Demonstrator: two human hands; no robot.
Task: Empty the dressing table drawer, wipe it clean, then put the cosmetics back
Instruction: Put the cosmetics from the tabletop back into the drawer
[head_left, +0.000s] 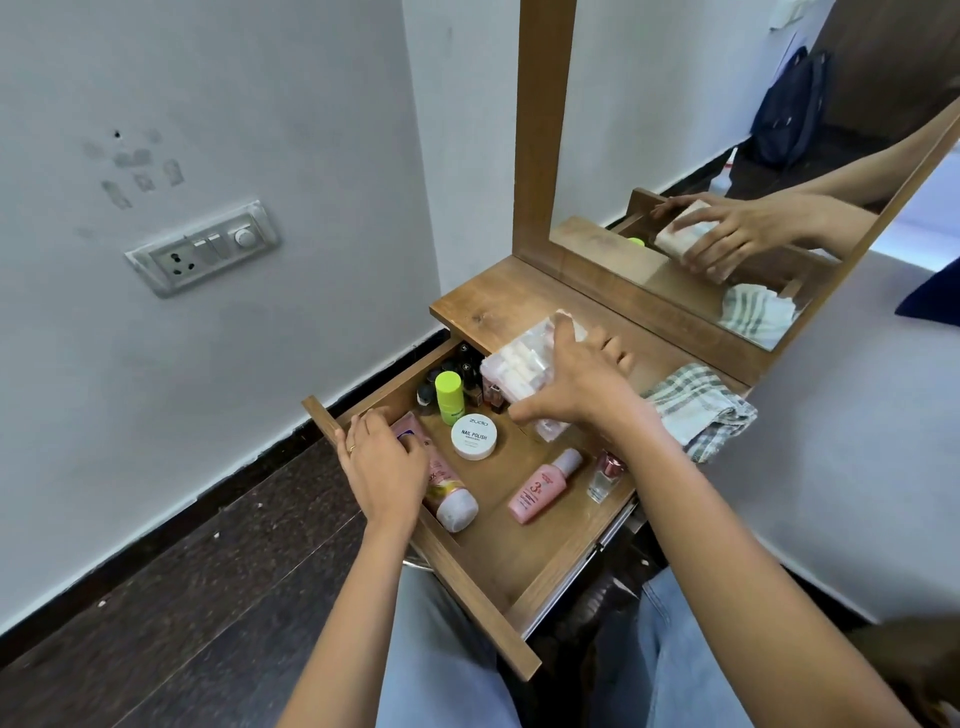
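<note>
The wooden drawer (498, 566) is pulled open below the dressing table top (498, 304). My right hand (582, 384) grips a clear plastic case (519, 364) of small cosmetics, held tilted over the drawer's back right part. My left hand (382, 462) rests on the drawer's left wall, fingers curled over a pink tube (449, 491) that lies along that wall. Inside lie a white nail polish remover jar (474, 436), a lime green bottle (449, 397), a pink bottle (543, 486), a small glass bottle (605, 478) and several dark nail polish bottles (467, 374) at the back.
A checked cloth (701, 410) lies on the table top to the right of the drawer. The mirror (727, 156) stands behind it in a wooden frame. A switch panel (202, 249) is on the left wall. My knees in jeans (441, 649) are under the drawer front.
</note>
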